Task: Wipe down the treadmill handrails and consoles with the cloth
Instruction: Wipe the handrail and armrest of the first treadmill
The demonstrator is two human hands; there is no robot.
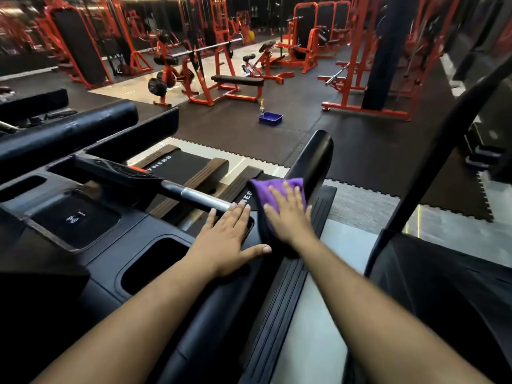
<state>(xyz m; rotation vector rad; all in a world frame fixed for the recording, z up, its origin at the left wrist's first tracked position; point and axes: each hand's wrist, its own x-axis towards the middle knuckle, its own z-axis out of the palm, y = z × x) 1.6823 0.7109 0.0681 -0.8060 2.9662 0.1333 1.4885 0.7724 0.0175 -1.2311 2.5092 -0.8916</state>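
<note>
Pressing a purple cloth [277, 194] flat against the black treadmill handrail [314, 159], the right hand [288, 214] has its fingers spread, its grip open. The left hand [228, 234] rests open-palmed on the console [116, 250] edge just beside it, fingertips touching a silver bar [199, 198]. Beyond, a blue tub [270, 118] with a spray bottle [262, 105] sits on the dark floor mats, near orange weight benches [235, 87].
</note>
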